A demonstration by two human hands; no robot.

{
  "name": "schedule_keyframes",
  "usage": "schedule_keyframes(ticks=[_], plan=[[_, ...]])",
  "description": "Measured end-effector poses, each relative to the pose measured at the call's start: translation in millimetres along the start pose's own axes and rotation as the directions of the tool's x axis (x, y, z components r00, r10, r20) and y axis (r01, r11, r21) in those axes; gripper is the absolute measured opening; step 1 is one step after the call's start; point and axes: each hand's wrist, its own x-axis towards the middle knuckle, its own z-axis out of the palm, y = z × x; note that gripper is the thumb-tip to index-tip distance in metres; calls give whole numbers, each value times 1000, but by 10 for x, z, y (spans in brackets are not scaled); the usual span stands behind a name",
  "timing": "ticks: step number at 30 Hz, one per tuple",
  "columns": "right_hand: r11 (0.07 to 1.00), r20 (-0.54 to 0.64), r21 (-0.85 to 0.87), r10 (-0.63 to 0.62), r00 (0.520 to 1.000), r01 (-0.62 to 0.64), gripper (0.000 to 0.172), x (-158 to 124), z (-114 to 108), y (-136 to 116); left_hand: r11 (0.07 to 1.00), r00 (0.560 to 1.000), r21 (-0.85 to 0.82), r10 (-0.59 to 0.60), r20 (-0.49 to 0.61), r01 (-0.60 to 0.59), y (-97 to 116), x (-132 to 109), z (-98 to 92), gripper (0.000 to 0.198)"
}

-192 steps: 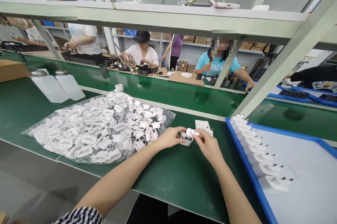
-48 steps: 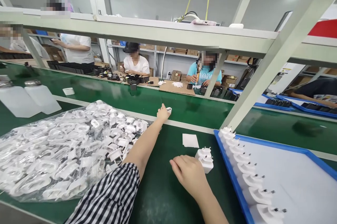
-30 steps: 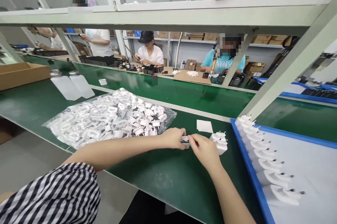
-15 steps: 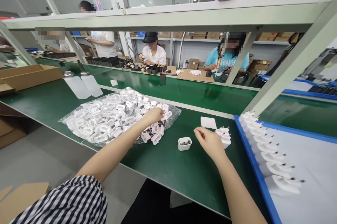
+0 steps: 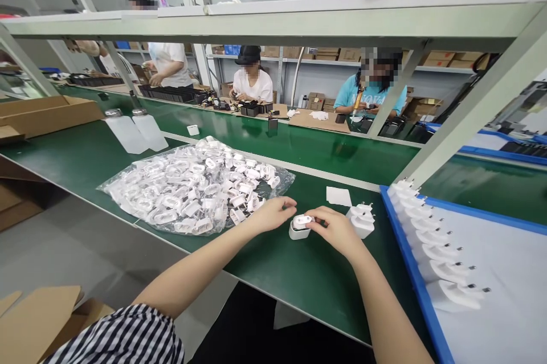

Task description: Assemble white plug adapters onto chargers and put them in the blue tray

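Both hands are meeting over a small white charger body (image 5: 298, 230) that is sitting on the green bench (image 5: 273, 273), just left of two finished white plugs (image 5: 361, 220). The right hand (image 5: 337, 231) is closing its fingertips on a white plug cap (image 5: 302, 220) and holding it on top of the charger body, so cap and body are touching. The left hand (image 5: 270, 213) is lying just beside the body on its left, fingers loosely curled and extended toward it; whether it is actually gripping anything cannot be told, since the thumb side is hidden. Behind the left hand, a clear plastic bag (image 5: 196, 190) heaped with white plug caps is spreading across the bench. A small white paper square (image 5: 338, 196) is lying flat beyond the two finished plugs. To the right, a blue-rimmed tray (image 5: 405, 264) is carrying a row of white plugs (image 5: 431, 238) along its left edge, pins pointing right. Two white bottles (image 5: 137, 131) are standing far left on the bench, well apart from the hands. Across the conveyor, other people are sitting and standing at their own stations.
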Motion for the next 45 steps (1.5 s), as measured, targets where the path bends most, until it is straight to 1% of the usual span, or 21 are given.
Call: schedule_keyframes(ticks=[1,2,5,6,7,10,12,16,19,22,24,28,33,37,42,45], plan=[[1000,32,4,7,999,-8,13,5,-3,10,1000,1000,26,7,-4,-6,-33,-45,15,35],[1000,54,12,14,998,-15,13,10,-2,18,999,1000,42,5,15,-6,-59,-90,30,39],[998,83,51,31,996,-35,13,18,15,24,999,995,40,-9,99,5,-97,-195,100,50],[997,92,63,33,995,-39,12,18,22,20,999,995,39,-8,101,4,-102,-213,134,54],[996,102,76,32,994,-40,12,18,28,14,999,997,47,-6,81,3,-107,-219,171,54],[994,120,104,33,992,-46,12,20,39,-1,993,999,114,18,-50,-12,-127,-177,274,45],[993,109,101,48,993,-59,12,25,41,5,988,996,148,48,-77,-36,-146,-117,310,40],[995,62,50,88,994,-92,12,33,30,39,974,991,200,120,-54,-107,-158,-9,313,34],[992,44,6,125,991,-126,13,34,13,40,951,984,263,178,-25,-165,-132,24,300,30],[983,28,-40,181,983,-179,13,34,9,8,902,972,369,232,23,-224,-90,34,275,32],[971,14,-100,220,975,-217,17,37,22,-19,861,967,443,248,63,-249,-60,40,245,35],[936,16,-237,273,962,-262,24,72,49,-67,811,970,532,203,134,-244,-11,64,187,42],[886,101,-355,353,930,-298,15,171,-11,-143,772,968,585,171,186,-249,5,97,163,37],[873,178,-399,374,910,-281,5,245,-73,-198,779,959,567,165,229,-270,23,123,128,36],[833,182,-466,419,889,-298,3,287,-78,-248,772,953,588,77,294,-243,146,249,56,23],[843,172,-448,409,896,-299,2,272,-70,-248,766,941,600,19,339,-232,223,358,19,24]])
